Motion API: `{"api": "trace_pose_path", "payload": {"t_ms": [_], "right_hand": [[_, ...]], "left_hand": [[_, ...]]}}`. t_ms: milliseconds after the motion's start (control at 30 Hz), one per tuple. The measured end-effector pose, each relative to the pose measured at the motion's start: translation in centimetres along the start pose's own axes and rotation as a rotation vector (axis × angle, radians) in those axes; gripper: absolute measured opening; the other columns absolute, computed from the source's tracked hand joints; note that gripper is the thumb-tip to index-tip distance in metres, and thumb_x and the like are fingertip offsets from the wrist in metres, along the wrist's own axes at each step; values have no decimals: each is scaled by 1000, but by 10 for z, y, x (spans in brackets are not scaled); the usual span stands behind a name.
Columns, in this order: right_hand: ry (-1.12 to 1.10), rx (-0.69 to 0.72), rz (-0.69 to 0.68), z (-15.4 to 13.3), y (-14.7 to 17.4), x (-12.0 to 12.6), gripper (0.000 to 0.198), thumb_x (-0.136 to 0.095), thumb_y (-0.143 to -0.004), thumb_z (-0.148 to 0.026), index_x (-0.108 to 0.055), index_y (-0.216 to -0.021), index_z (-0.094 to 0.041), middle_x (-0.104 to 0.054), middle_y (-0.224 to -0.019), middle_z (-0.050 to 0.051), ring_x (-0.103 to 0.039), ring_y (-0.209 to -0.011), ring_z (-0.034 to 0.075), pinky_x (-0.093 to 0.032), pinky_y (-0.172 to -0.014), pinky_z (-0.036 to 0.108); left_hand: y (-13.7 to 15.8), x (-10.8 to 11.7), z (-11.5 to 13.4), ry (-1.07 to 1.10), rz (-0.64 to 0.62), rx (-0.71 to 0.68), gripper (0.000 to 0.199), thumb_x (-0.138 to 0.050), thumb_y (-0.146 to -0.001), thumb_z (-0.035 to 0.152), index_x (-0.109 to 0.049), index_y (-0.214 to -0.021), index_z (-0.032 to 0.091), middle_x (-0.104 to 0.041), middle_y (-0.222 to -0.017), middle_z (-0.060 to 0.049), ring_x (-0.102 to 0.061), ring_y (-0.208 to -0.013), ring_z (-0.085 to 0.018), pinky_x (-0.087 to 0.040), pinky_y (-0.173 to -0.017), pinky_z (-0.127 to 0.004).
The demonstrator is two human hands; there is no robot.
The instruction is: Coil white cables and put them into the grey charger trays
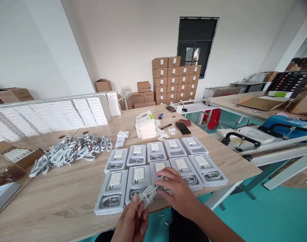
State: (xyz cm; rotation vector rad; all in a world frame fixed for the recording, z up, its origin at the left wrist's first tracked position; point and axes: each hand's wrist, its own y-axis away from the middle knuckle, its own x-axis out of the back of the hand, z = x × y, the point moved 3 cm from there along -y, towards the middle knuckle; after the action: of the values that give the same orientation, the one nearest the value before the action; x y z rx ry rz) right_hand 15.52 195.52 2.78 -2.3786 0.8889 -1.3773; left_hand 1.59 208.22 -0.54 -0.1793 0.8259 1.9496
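Note:
My left hand (134,215) is closed round a coiled white cable (147,196) above the front row of trays. The fingers of my right hand (177,190) pinch the same cable near its right end, over the middle front tray. Two rows of white plastic trays (99,205) lie below and beyond my hands. Each tray carries a white charger plug (115,179) in its upper recess. Most show a coiled cable (110,201) in the lower recess; two at the back right (177,153) show a bare lower recess. My right hand partly hides the middle front tray.
Left on the table lie a heap of coiled cables (72,149) and an open cardboard box (29,158). Stacked white boxes (90,111) stand behind. Beyond the trays are a paper stack (145,126), a phone (183,128) and a blue cutter (160,116). Machines (256,134) stand right of the table edge.

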Motion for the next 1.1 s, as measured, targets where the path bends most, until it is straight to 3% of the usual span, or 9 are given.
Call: {"api": "trace_pose_path", "payload": {"t_ms": [100, 200, 300, 467, 567, 800, 1000, 1100], "right_hand": [[304, 117, 67, -12, -1, 3, 14, -56, -90, -12, -64, -80, -19, -61, -104, 7, -51, -97, 24, -39, -78, 39], [385, 90, -7, -19, 1, -2, 19, -52, -92, -13, -56, -74, -16, -56, -81, 5, -49, -76, 18, -35, -66, 34], [136, -63, -83, -21, 4, -8, 23, -42, -100, -22, -54, -80, -18, -54, -75, 2, -48, -69, 14, -34, -61, 30], [-367, -378, -12, -17, 8, -20, 32, -43, -101, -42, -57, -83, -20, -55, -67, -1, -52, -63, 14, -40, -64, 28], [-527, -450, 10, -17, 11, -27, 34, -44, -100, -47, -60, -87, -20, -58, -65, 0, -56, -64, 15, -43, -66, 29], [-555, -398, 32, -28, 14, -25, 32, -45, -100, -44, -58, -82, -21, -60, -69, 1, -58, -67, 16, -44, -64, 28], [-852, -558, -42, -22, 17, -37, 38, -44, -99, -49, -60, -83, -19, -63, -68, 2, -54, -56, 15, -39, -52, 27], [-645, -503, 16, -18, 23, -43, 38, -46, -99, -47, -60, -77, -19, -57, -68, 3, -56, -65, 17, -41, -58, 29]], "left_hand": [[-3, 4, -2, -2, 61, -17, 59, -67, -65, 75, -39, -60, 24, -52, -54, 9, -38, -33, 0, -11, -30, -7], [-10, 8, -10, 0, 55, -10, 60, -75, -59, 73, -41, -59, 24, -55, -56, 9, -40, -33, -1, -14, -28, -7], [-14, 7, -18, 38, 28, 7, 57, -79, -60, 68, -43, -62, 24, -53, -58, 10, -38, -33, 1, -16, -28, -7], [-11, 2, -24, 82, 26, 60, 47, -77, -65, 62, -48, -78, 28, -49, -63, 11, -35, -35, 2, -14, -30, -6], [-8, 1, -22, 103, 2, 95, 37, -72, -70, 55, -48, -82, 29, -46, -63, 11, -32, -36, 3, -12, -32, -6], [-10, -2, -25, 109, -46, 169, 34, -58, -77, 58, -53, -83, 26, -42, -62, 10, -29, -35, 4, -11, -32, -7], [-8, -2, -25, 93, -149, 204, 44, -56, -75, 66, -57, -82, 22, -39, -59, 11, -26, -35, 5, -12, -31, -7], [-6, 1, -23, 83, -100, 193, 43, -57, -74, 67, -53, -84, 25, -41, -59, 11, -26, -36, 5, -11, -33, -8]]}}
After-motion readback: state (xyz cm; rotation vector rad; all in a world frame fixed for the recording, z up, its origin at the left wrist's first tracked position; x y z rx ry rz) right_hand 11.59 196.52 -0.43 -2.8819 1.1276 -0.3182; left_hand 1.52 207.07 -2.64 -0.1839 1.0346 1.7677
